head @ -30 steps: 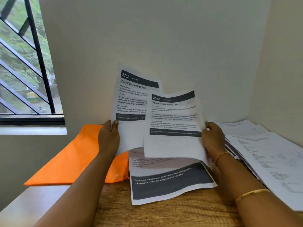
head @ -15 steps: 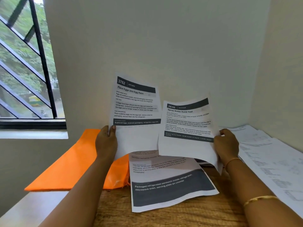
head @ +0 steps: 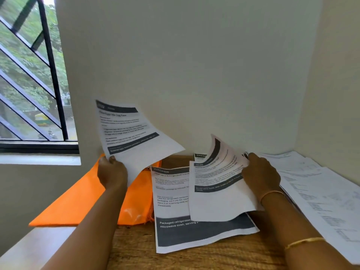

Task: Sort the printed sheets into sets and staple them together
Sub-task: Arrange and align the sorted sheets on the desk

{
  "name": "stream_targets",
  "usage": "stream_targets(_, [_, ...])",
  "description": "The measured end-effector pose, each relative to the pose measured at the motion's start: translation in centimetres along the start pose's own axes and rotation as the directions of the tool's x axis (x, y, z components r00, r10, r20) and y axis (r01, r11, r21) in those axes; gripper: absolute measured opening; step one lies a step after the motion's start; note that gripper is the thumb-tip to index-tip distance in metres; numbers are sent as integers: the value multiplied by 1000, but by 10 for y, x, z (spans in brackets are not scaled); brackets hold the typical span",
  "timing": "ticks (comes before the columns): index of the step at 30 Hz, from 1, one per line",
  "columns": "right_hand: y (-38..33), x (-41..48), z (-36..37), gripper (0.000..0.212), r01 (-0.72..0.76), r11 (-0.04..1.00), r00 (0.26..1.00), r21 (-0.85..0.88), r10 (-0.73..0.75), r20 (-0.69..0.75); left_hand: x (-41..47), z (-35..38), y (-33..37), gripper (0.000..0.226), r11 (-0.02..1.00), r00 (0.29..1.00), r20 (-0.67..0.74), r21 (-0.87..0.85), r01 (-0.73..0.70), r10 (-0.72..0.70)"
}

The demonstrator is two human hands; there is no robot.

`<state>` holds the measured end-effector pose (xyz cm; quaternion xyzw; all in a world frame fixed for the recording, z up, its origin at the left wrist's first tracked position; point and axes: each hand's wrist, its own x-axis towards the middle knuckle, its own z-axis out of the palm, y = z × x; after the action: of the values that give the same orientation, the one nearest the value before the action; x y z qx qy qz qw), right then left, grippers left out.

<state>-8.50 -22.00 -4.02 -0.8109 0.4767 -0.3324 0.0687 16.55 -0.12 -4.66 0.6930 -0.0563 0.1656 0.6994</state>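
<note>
Paper, wood, plastic
Matt white printed sheets (head: 175, 201) lie on the grained wooden table (head: 194, 260); at the table's left an orange plastic cover (head: 78, 203) shines glossy; above the table a bangle (head: 303, 241) gleams golden.

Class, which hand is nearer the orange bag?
Left. The left hand, gripping the egg-rack sheet, overlaps the orange bag in view; the right hand, holding a curled sheet, is well to the bag's right.

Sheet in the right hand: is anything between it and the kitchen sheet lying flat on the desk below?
Nothing visible. The sheet in the right hand hangs directly over the flat kitchen sheet. The left hand holds the egg rack sheet off to the side, above the orange folder.
</note>
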Motion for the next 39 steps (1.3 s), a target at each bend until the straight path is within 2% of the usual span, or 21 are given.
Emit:
stream_targets(3, [-4,0,1,8,-11,998,999,66,8,43,-2,0,2,28,1000,1000,-10,-24,19,-19])
stream_targets(8, [6,9,-13,13,-73,955,989,287,107,-105,0,-1,2,28,998,999,-18,-43,45,-46])
stream_targets(12, [20,12,-19,16,-58,984,965,168,98,-241,-2,1,2,28,999,999,0,-26,41,-41])
stream_targets(19, [28,13,-26,19,-35,999,962,25,41,-268,-6,2,2,25,1000,999,33,-2,20,-20])
stream_targets(22, [30,12,-24,18,-47,998,965,30,53,-256,-7,2,3,14,1000,999,47,-6,22,-22])
stream_targets(24, [30,13,-23,18,-56,997,963,57,69,-259,-7,2,3,16,1000,999,50,-3,13,-13])
stream_targets(28, [29,17,-23,17,-80,960,951,270,155,-268,-9,2,6,15,1000,999,49,1,2,-2])
stream_targets(30, [25,16,-22,15,-95,913,957,398,193,-215,-9,2,6,26,1000,999,41,-7,-10,10])
stream_targets(32, [17,11,-18,13,-103,892,978,440,171,-118,-8,2,7,29,1000,999,44,-22,-19,20])
stream_targets(35, [1,0,-2,11,-89,922,995,376,62,83,-8,2,8,29,999,998,63,-38,-25,27])
stream_targets(39, [-18,-9,14,8,-42,973,959,225,-24,284,-11,2,11,30,999,996,87,-48,-13,17])
